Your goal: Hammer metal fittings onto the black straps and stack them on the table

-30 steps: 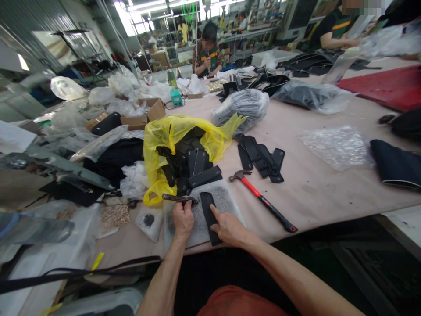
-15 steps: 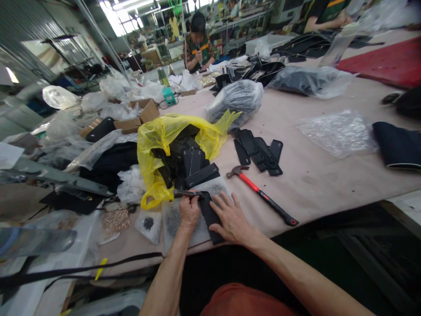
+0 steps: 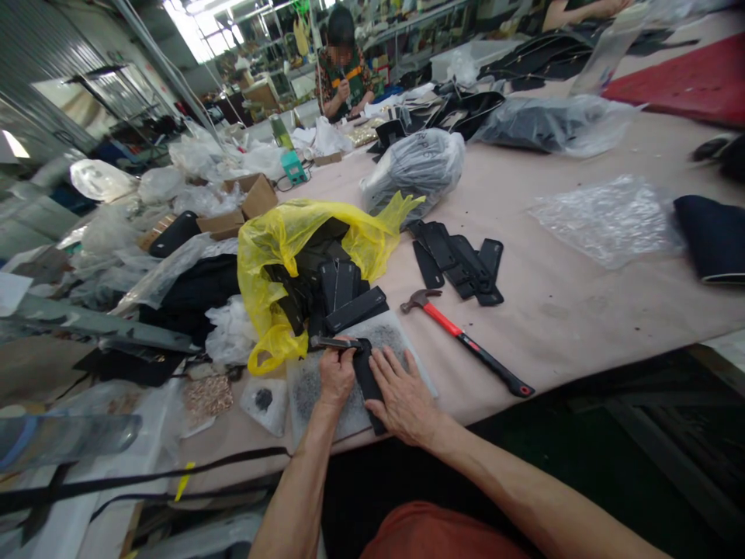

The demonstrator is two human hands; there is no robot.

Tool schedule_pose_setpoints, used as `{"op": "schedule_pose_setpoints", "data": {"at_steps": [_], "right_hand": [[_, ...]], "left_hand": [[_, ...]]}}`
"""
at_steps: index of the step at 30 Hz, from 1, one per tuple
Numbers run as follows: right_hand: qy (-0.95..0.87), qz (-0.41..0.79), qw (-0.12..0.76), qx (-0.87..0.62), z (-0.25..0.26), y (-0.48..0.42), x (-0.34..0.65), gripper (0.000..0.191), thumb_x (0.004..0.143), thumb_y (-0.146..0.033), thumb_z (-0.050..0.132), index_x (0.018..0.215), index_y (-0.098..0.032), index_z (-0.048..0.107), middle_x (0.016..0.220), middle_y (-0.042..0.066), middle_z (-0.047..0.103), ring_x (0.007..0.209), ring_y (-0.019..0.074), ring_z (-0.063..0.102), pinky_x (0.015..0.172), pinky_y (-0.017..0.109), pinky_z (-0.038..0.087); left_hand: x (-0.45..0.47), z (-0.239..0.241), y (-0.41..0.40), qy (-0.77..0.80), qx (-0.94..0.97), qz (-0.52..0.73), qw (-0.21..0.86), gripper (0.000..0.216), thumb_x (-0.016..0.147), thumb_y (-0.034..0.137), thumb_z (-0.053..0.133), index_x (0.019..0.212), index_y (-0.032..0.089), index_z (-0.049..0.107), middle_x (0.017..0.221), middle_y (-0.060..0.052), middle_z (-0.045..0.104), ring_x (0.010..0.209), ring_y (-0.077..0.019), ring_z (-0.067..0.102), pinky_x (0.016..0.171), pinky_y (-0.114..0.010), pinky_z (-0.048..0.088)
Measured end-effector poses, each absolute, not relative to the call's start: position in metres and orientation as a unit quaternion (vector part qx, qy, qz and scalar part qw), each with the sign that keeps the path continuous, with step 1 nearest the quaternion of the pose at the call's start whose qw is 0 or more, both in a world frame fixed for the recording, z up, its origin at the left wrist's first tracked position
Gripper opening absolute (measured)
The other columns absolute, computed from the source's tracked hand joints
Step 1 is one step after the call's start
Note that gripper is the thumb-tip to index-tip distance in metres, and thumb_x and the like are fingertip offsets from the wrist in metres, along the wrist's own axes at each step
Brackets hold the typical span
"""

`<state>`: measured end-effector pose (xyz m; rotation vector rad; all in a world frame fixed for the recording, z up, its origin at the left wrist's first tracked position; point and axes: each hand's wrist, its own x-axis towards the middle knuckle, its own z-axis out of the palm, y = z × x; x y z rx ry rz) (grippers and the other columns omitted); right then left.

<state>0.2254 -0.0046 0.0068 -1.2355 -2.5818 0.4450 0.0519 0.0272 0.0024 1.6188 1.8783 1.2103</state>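
My left hand (image 3: 336,376) is closed round a thin dark metal tool (image 3: 333,341) whose tip meets the top end of a black strip (image 3: 365,371). That strip lies lengthwise on a grey pitted slab (image 3: 303,392) at the table's near edge. My right hand (image 3: 401,392) lies flat on the strip and slab, fingers spread, pressing it down. Just behind the slab, a yellow plastic bag (image 3: 291,241) spills several more black strips (image 3: 346,299).
A red-handled hammer (image 3: 466,341) lies right of the slab. A fan of black strips (image 3: 459,264) sits behind it. Clear and grey plastic bags (image 3: 605,221), cardboard boxes (image 3: 247,202) and dark cloth crowd the table. Another person (image 3: 343,66) works at the far end.
My right hand slid up the black strip and flattened on it. My left hand brought the tool's tip onto the strip's top end. The view tilted slightly.
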Motion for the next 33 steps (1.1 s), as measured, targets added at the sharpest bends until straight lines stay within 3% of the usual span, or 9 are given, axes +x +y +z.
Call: {"op": "schedule_pose_setpoints", "data": {"at_steps": [13,29,33], "right_hand": [[-0.88,0.164,0.137,-0.425,0.006,-0.004,0.227,0.071,0.094,-0.05,0.047,0.149,-0.007,0.035,0.158,0.017,0.028,0.147,0.0353,0.016,0.117,0.06,0.006],[-0.878,0.167,0.138,-0.427,0.006,-0.004,0.225,0.07,0.093,-0.047,0.049,0.149,-0.007,0.035,0.156,0.018,0.031,0.146,0.0362,0.017,0.117,0.061,0.006],[-0.879,0.198,0.158,-0.404,0.017,0.002,0.236,0.058,0.093,-0.045,0.05,0.141,-0.013,0.046,0.151,0.016,0.041,0.142,0.0341,0.028,0.115,0.056,0.016]], "left_hand": [[0.052,-0.004,0.03,0.667,0.606,0.389,0.192,0.015,0.089,0.026,0.049,0.091,0.022,0.063,0.099,-0.009,0.071,0.098,-0.0228,0.066,0.093,-0.037,0.052],[0.062,-0.011,0.034,0.679,0.628,0.361,0.117,0.018,0.089,0.022,0.047,0.097,0.021,0.063,0.102,-0.01,0.071,0.103,-0.0248,0.065,0.094,-0.04,0.051],[0.062,-0.012,0.034,0.664,0.645,0.365,0.099,0.017,0.089,0.02,0.046,0.095,0.019,0.062,0.097,-0.01,0.071,0.098,-0.0247,0.066,0.09,-0.039,0.052]]}}
